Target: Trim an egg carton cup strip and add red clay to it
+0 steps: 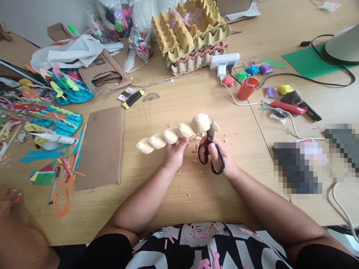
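A cream-coloured, lumpy foam-like piece with several rounded sections in a row slants across the middle of the head view, its round knob at the right end. My left hand is closed on it from below, the thumb near its middle. Black-handled scissors are in my right hand, fingers in the loops. Their blades point up beside the round knob and look nearly closed. Small cream crumbs lie on the wooden table under and between my hands.
Brown cardboard lies left, beside paper scraps and colourful crafts. Egg trays are stacked behind, near a power strip. A red cup, clay packets and a cable lie right. Another person's arm shows at lower left.
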`<state>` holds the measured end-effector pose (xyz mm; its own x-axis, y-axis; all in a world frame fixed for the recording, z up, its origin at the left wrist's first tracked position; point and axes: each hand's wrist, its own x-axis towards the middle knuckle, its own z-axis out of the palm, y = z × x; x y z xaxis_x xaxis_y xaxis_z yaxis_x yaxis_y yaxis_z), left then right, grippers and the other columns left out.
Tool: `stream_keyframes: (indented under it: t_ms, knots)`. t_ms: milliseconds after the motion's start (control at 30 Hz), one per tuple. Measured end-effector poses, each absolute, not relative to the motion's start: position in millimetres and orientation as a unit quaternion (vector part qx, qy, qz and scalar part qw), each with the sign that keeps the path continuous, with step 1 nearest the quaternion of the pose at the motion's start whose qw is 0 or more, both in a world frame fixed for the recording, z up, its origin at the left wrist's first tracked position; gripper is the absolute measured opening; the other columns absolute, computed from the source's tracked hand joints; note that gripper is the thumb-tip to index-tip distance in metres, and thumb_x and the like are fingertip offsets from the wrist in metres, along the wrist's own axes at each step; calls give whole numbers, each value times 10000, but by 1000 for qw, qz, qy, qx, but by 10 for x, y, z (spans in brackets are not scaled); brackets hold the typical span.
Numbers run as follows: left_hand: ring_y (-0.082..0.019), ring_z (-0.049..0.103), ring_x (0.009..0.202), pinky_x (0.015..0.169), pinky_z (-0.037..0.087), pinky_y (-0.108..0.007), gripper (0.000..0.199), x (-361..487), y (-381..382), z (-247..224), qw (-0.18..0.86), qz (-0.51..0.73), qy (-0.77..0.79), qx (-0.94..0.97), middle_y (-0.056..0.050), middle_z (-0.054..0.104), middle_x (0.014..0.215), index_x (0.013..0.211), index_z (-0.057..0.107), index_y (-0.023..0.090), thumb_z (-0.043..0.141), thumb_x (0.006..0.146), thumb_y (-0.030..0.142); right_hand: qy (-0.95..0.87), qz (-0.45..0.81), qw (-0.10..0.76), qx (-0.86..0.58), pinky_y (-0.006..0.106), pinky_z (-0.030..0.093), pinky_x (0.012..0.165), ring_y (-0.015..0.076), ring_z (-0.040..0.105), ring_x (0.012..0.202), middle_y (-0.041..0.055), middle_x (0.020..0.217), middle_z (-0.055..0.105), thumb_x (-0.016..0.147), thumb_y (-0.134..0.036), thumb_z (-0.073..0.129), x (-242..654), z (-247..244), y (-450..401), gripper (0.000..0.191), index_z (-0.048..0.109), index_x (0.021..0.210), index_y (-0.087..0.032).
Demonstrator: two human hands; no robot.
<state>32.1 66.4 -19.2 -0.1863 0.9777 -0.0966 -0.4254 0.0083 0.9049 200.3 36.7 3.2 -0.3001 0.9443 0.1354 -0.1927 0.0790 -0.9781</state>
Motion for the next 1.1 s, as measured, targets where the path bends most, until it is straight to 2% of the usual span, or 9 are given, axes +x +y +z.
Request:
stream_keyframes:
  t_ms: [500, 700, 1100]
  knots:
    - [-129, 652, 696, 680, 513, -276, 521, 318, 651, -213, 559, 625, 444, 316, -15, 760, 761, 795, 745, 196, 1013, 577, 586, -522, 615, 504, -309, 295, 446, 593, 140, 499, 589, -47, 677, 538, 1057, -713, 505, 1990, 38, 358, 460, 505, 1028, -254]
    - [-123, 641, 671, 666, 514, -275, 500, 318, 651, -222, 554, 631, 438, 320, -7, 760, 744, 777, 752, 205, 1014, 580, 582, -507, 617, 506, -324, 297, 452, 572, 147, 533, 582, -49, 686, 558, 1037, -755, 499, 1985, 13, 364, 505, 529, 1103, -255]
    - [-136, 670, 716, 724, 543, -287, 479, 311, 643, -239, 554, 629, 438, 327, -11, 772, 772, 806, 767, 207, 1012, 600, 563, -521, 609, 512, -311, 292, 441, 577, 140, 529, 584, -52, 683, 556, 1068, -710, 483, 1980, -27, 365, 453, 508, 1067, -258]
